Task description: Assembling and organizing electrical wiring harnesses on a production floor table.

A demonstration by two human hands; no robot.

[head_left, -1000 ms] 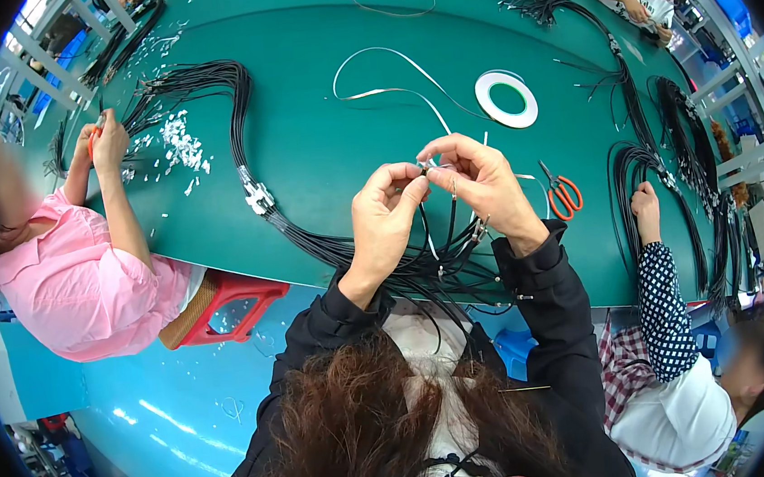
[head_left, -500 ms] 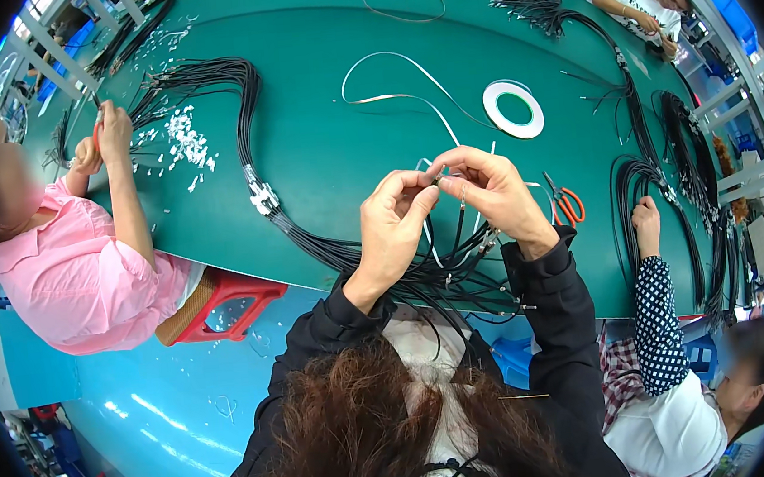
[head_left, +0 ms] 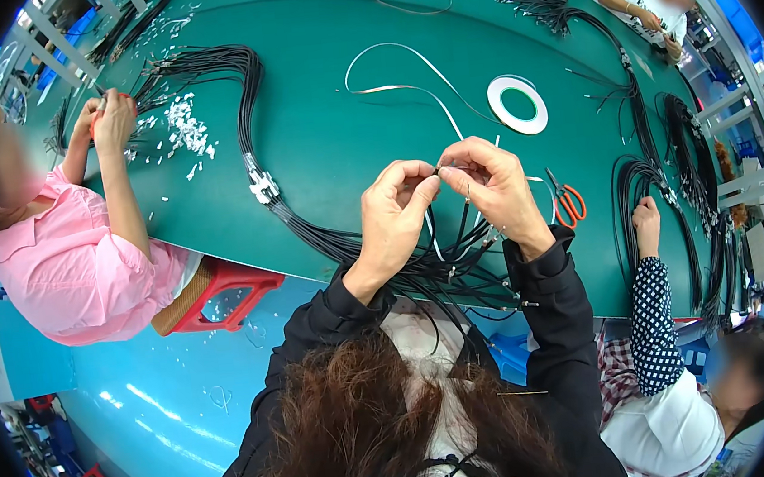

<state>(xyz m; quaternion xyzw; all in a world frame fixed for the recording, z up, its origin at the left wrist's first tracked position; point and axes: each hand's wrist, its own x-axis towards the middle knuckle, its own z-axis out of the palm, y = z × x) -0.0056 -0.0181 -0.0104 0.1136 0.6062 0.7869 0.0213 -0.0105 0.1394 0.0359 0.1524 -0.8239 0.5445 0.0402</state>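
Green table [head_left: 319, 144]: sm dark pc [head_left: 437, 171] btwn 2 hands [head_left: 394, 219], cables [head_left: 422, 277] below.

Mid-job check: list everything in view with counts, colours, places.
Table: 1, green, centre
Cables: many, black, across table
Tape rolls: 2, white, centre and picture's top
Tape strips: several, white, near rolls
Cutters: 1 loose, orange-handled, table's right
Scraps: many, white, table's left
Stools: 2 clear, red, left
Floor: 1, blue, below
Co-workers: 3 clear, pink or white tops, left and right
Pinched piece: 1, dark, centre
Left hand: 1, black-sleeved, centre
Right hand: 1, black-sleeved, centre
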